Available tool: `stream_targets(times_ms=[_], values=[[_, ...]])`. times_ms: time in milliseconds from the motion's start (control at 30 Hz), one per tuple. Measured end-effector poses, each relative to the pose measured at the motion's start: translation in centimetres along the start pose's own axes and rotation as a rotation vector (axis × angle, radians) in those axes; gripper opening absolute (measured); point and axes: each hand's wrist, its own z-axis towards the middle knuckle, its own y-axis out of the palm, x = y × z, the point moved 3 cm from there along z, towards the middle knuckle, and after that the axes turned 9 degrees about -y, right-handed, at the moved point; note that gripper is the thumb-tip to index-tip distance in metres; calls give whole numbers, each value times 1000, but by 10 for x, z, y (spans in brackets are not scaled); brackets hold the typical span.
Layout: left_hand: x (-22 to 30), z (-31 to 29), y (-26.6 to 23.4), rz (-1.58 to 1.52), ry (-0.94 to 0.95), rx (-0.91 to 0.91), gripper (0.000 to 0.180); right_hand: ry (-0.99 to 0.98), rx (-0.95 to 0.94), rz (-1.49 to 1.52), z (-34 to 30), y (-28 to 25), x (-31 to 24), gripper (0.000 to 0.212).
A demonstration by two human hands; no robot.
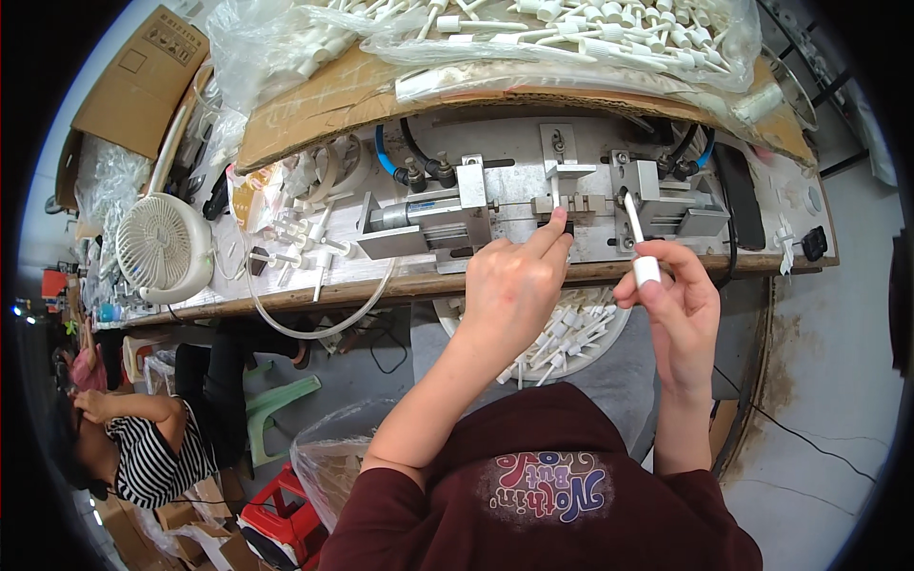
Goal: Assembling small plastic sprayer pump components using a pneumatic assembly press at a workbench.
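Pinching a capped white stick (646,272), the right hand (687,303) hovers before a bench (419,279) bearing a white fan (157,249), above grey floor (819,390); the left hand (514,285) shows an unclear grip.

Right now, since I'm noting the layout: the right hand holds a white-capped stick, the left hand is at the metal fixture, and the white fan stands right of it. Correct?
No: the white fan stands left of the metal fixture, as the head view shows. The right hand holds a white-capped stick and the left hand is at the fixture.
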Motion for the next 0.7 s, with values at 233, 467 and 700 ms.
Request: stream_targets(times_ms=[233, 467, 700], values=[[10, -12, -25, -98, 57, -176, 32, -447, -113, -724, 12, 6, 2, 29], [-9, 53, -76, -133, 24, 78, 35, -720, -383, -1225, 20, 18, 28, 27], [-34, 141, -74, 180, 110, 362, 27, -786, -425, -1343, 24, 31, 34, 21]])
